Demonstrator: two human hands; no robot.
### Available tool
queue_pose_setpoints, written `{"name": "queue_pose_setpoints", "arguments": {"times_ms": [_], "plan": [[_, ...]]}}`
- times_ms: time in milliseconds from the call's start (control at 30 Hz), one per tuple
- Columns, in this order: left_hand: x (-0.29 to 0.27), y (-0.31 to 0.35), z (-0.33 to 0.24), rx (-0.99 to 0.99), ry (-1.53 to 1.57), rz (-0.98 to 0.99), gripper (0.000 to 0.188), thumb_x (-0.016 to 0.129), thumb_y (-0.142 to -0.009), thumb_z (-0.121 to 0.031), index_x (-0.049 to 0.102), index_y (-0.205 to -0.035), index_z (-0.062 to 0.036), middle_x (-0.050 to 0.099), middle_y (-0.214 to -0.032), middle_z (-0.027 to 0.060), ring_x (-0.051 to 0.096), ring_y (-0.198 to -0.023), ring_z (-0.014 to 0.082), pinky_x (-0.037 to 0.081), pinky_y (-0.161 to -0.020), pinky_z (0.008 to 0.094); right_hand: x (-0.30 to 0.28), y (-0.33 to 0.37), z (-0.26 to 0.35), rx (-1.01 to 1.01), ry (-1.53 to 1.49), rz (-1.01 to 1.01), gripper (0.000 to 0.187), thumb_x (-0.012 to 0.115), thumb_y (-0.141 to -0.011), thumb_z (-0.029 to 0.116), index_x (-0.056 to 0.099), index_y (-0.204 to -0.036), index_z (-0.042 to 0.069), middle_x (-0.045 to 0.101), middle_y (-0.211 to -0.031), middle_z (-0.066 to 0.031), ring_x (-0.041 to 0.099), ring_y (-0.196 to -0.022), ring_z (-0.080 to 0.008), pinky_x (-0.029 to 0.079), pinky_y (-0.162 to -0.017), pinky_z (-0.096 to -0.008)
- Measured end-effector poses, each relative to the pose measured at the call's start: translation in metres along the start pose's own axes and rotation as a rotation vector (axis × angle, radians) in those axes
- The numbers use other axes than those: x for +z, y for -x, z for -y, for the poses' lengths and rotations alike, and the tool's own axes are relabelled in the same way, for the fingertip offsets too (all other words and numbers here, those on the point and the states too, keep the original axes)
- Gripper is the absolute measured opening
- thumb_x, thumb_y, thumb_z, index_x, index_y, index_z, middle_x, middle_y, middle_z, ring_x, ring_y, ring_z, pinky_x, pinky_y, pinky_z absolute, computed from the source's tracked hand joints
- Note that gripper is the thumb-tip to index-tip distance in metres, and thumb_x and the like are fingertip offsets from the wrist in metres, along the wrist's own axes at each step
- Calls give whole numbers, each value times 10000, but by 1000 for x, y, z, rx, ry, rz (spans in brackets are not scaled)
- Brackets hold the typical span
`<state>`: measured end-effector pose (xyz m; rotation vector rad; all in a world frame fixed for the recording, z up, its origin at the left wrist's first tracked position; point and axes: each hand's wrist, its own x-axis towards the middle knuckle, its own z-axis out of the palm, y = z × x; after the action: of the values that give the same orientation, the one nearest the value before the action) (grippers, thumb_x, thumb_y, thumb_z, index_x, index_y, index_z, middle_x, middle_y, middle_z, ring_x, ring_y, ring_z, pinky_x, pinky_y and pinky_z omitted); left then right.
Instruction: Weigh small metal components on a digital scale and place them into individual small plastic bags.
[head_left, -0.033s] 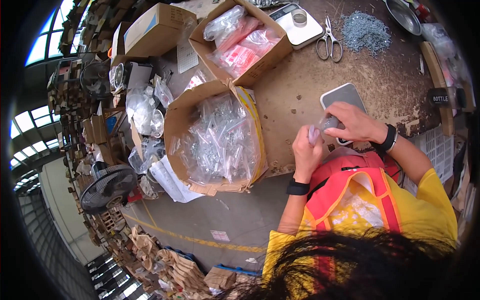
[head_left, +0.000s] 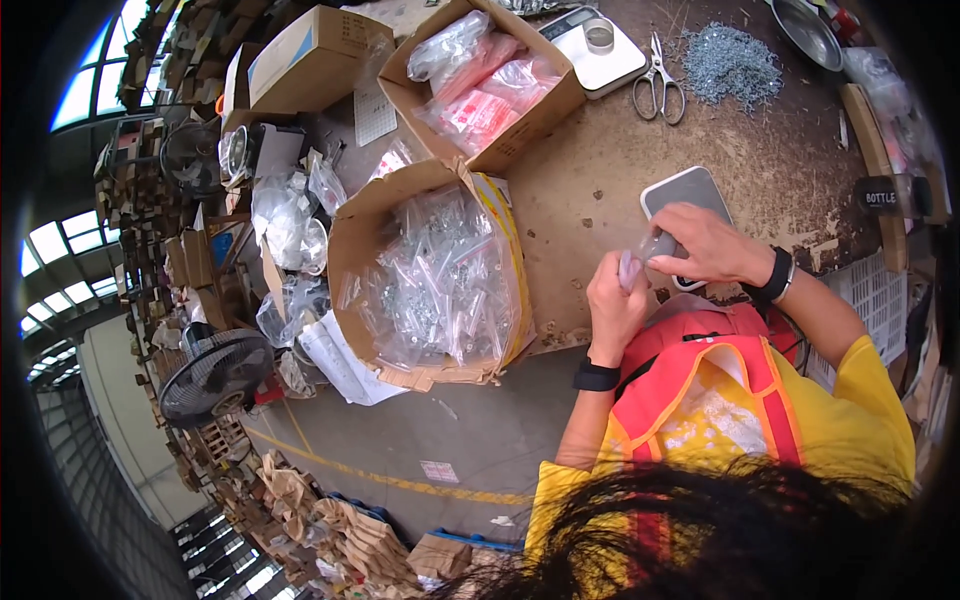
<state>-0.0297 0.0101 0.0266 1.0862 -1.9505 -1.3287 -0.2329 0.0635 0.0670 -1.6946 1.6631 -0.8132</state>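
A small greyish cup (head_left: 662, 246) tilts beside a clear plastic bag (head_left: 643, 243).

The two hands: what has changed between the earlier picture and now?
Nothing visibly changed. The left hand and right hand stay close together, a clear item between them; the scissors, metal-parts pile and box of filled bags stay where they were.

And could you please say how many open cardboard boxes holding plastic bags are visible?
2: the nearer box, left of the left hand, holding clear bags; the farther box, just beyond it, holding red-and-clear bags. Others may be hidden.
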Motion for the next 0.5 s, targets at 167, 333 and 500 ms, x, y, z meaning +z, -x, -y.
{"name": "queue_pose_setpoints", "arguments": {"times_ms": [167, 333, 500], "plan": [[3, 1, -4, -96, 115, 118, 60, 603, -963, -73, 586, -958, -15, 640, -682, 60, 655, -619, 121, 496, -545, 272, -11, -23, 9, -41, 278, 91, 535, 707, -837, 455, 653, -895, -74, 642, -859, -261, 641, -815, -428, 515, -657, -482], [8, -5, 25, -247, 304, 143, 108, 585, -972, -83, 574, -1067, -34, 599, -766, 7, 569, -611, 80, 467, -548, 234, -19, -51, 18, 105, 316, 340, 602, 669, -809, 503, 627, -689, -86, 612, -700, -297, 638, -694, -476, 509, -644, -519], [5, -7, 50, -322, 329, 11, 263, 560, -986, -89, 574, -1243, -35, 564, -885, 2, 550, -660, 70, 454, -557, 217, -55, -31, -41, 287, 231, 113, 506, 676, -818, 441, 665, -880, -61, 654, -836, -281, 653, -825, -450, 520, -746, -489]]}}
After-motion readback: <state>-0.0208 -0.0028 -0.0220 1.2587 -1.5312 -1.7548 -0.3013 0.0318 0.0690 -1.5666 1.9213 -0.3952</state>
